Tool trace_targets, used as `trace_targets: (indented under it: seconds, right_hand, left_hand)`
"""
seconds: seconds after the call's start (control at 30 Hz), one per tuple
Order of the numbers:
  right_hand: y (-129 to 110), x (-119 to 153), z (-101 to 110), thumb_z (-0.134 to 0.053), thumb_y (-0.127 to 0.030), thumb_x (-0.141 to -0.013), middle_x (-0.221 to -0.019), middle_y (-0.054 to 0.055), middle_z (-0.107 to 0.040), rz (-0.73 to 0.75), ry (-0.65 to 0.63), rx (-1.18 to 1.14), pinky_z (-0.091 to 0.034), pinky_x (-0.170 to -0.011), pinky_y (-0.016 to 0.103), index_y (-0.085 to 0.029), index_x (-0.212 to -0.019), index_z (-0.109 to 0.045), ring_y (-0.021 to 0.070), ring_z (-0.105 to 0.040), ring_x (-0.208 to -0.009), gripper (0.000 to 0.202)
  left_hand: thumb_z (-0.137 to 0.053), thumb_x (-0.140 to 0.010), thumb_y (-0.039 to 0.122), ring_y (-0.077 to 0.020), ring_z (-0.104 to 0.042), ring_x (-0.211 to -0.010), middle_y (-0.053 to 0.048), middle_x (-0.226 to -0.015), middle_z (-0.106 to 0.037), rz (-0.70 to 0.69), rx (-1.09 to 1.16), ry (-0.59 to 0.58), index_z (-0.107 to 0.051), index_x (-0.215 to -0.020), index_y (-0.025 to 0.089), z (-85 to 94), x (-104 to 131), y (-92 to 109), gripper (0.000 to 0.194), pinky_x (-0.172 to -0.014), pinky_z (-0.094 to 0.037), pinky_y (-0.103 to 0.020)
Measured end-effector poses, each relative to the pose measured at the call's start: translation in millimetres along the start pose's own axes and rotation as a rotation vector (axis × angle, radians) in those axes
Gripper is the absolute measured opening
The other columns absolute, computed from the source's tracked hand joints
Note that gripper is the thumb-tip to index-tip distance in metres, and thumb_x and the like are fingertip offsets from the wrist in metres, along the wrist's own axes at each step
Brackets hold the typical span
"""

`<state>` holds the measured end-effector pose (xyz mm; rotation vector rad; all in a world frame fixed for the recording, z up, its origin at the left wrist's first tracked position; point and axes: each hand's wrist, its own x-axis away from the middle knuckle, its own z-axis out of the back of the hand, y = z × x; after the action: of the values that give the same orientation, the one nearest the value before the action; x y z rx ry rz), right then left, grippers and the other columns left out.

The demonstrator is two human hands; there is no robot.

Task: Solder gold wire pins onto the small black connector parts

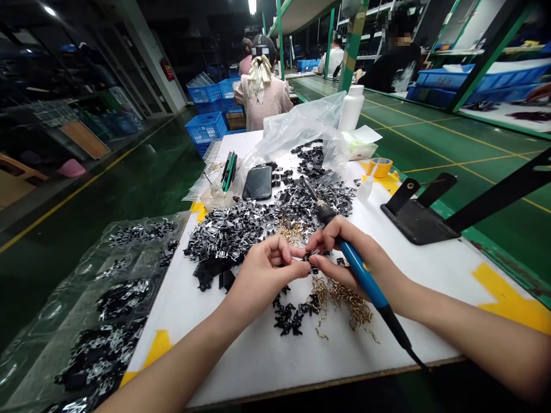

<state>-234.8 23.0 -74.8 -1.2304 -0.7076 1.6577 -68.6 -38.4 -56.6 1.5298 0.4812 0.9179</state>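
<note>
Over the middle of the white table, my left hand pinches a small black part between thumb and forefinger. My right hand meets it there, its fingertips touching the same part. A soldering iron with a blue handle also rests in my right hand, its metal tip pointing up and away to the left. Below the hands lie brass-coloured bent wire pieces and small black plastic pieces. Just beyond them spreads a big heap of black and silver parts, with more brass pieces at its edge.
A phone, a clear box with green-handled tools, a plastic bag, a white bottle, yellow tape and a black metal stand surround the heap. Filled clear trays stand left. Several people sit beyond.
</note>
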Motion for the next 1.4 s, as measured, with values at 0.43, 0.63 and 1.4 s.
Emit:
trace_targets:
  seconds: [0.43, 0.63, 1.4]
  right_hand:
    - [3.1, -0.9, 1.6, -0.053, -0.010, -0.082, -0.095, 0.003, -0.055, -0.100, -0.047, -0.147, -0.046, -0.073, 0.029, -0.019, -0.085, -0.033, 0.0136, -0.055, -0.084, 0.022]
    - [0.6, -0.7, 0.8, -0.052, -0.005, -0.078, -0.092, 0.002, -0.054, -0.114, -0.055, -0.130, -0.043, -0.069, 0.026, -0.020, -0.084, -0.033, 0.0120, -0.052, -0.079, 0.025]
    - [1.6, 0.5, 0.0, -0.054, -0.009, -0.081, -0.097, 0.003, -0.053, -0.063, -0.072, -0.142, -0.045, -0.080, 0.032, -0.020, -0.087, -0.034, 0.0130, -0.050, -0.085, 0.023]
  left_hand:
    - [-0.065, -0.066, 0.033, -0.0028, -0.057, -0.075, -0.001, -0.094, -0.061, -0.022, -0.093, 0.046, -0.034, -0.064, 0.010, -1.0, 1.8, 1.7, 0.038, -0.067, -0.047, -0.015]
    - [-0.067, -0.064, 0.031, -0.0019, -0.056, -0.072, -0.001, -0.092, -0.061, -0.006, -0.084, 0.044, -0.034, -0.064, 0.010, -3.2, 1.2, 1.1, 0.039, -0.065, -0.046, -0.015]
    - [-0.064, -0.066, 0.030, -0.0010, -0.053, -0.062, 0.002, -0.091, -0.059, 0.002, -0.114, 0.037, -0.030, -0.063, 0.011, -2.1, 6.0, 2.8, 0.039, -0.063, -0.048, -0.019]
